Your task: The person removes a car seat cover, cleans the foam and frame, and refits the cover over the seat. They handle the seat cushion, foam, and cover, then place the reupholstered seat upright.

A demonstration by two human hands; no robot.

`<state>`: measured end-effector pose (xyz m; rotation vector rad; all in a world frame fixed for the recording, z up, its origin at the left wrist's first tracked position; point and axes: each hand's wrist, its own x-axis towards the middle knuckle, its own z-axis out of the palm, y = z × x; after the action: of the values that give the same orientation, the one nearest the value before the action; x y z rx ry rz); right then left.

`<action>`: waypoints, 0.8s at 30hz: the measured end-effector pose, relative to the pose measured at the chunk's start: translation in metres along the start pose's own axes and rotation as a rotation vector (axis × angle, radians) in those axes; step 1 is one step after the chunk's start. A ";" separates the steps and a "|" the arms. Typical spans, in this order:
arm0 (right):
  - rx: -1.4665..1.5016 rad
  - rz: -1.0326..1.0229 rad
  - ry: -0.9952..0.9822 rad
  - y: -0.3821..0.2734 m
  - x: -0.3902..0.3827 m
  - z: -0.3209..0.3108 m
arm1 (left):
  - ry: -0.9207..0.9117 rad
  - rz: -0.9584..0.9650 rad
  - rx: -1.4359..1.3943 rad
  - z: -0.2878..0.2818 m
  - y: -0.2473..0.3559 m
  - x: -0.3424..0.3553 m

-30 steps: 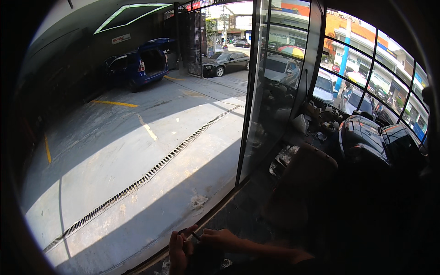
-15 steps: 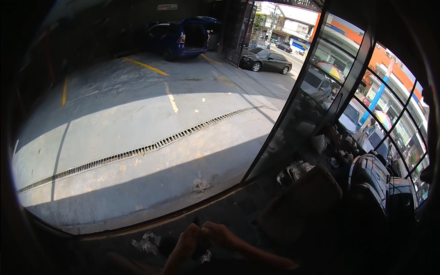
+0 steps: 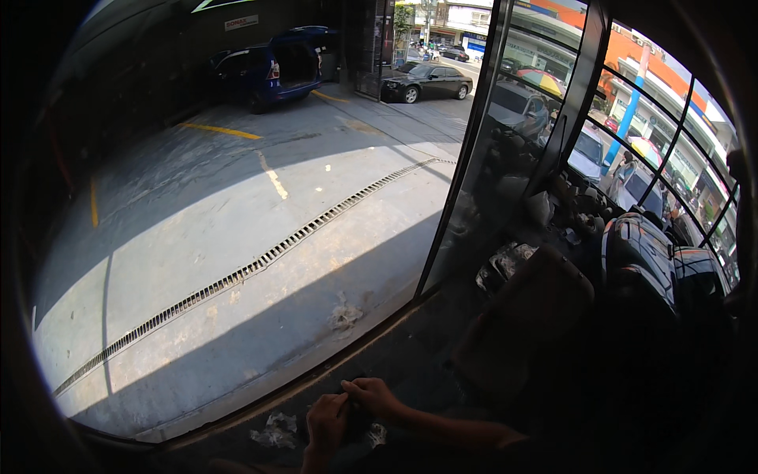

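Note:
Low in the picture, my left hand (image 3: pixel 325 420) and my right hand (image 3: pixel 373 397) are close together in deep shade. Both have their fingers curled in, with the fingertips meeting or nearly meeting. Whatever lies between them is too dark and small to make out. Crumpled clear plastic (image 3: pixel 275 430) lies just left of my left hand. Another shiny crumpled scrap (image 3: pixel 377 434) shows below my right hand.
A door sill (image 3: pixel 316 385) separates the dark interior from a sunlit concrete floor with a drain grate (image 3: pixel 260 261). A dark padded chair-like shape (image 3: pixel 537 304) stands right. Beyond are a blue car (image 3: pixel 264 75), a black sedan (image 3: pixel 426 81) and framed glass.
The whole view has turned and tilted, so the cars and doorway sit further left. My hands stay together, the fingers slightly shifted.

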<state>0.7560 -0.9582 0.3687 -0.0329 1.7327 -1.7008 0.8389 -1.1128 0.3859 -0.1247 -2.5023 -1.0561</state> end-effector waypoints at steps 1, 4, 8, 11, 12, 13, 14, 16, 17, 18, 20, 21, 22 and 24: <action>-0.003 -0.015 0.018 0.001 0.002 0.000 | 0.020 0.000 -0.006 0.002 0.002 0.000; -0.006 -0.044 0.029 -0.001 0.004 0.002 | 0.055 -0.040 -0.006 0.007 0.007 0.001; 0.076 -0.157 -0.036 -0.014 0.000 0.002 | 0.114 -0.110 0.003 0.008 0.016 0.005; 0.070 -0.194 -0.179 -0.027 -0.005 -0.005 | 0.075 -0.365 -0.125 -0.003 0.017 0.010; 0.048 -0.184 -0.255 -0.030 -0.006 -0.009 | 0.018 -0.487 -0.212 -0.009 0.015 0.010; 0.091 -0.180 -0.285 -0.034 -0.004 -0.014 | -0.042 -0.649 -0.438 -0.016 0.012 0.012; 0.118 -0.136 -0.273 -0.035 -0.003 -0.015 | -0.100 -0.850 -0.678 -0.023 0.008 0.012; 0.329 -0.239 -0.350 -0.038 -0.001 -0.016 | -0.075 -1.011 -1.364 -0.035 0.001 0.012; 0.290 -0.222 -0.351 -0.039 -0.001 -0.014 | -0.168 -0.918 -1.479 -0.041 -0.003 0.012; 0.253 -0.249 -0.379 -0.040 -0.001 -0.011 | -0.206 -0.868 -1.528 -0.044 -0.004 0.012; 0.204 -0.300 -0.355 -0.045 -0.004 -0.004 | -0.192 -0.859 -1.594 -0.051 -0.004 0.010; 0.125 -0.279 -0.319 -0.048 -0.006 0.000 | -0.158 -0.846 -1.564 -0.054 -0.003 0.010; -0.054 -0.409 -0.286 -0.052 -0.010 0.003 | -0.135 -0.829 -1.539 -0.057 -0.002 0.009; -0.417 -0.678 -0.173 -0.061 -0.017 0.007 | -0.075 -0.811 -1.469 -0.065 0.002 0.006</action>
<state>0.7453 -0.9644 0.4309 -1.0242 2.0410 -1.6626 0.8563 -1.1573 0.4304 0.4697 -1.2267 -2.9756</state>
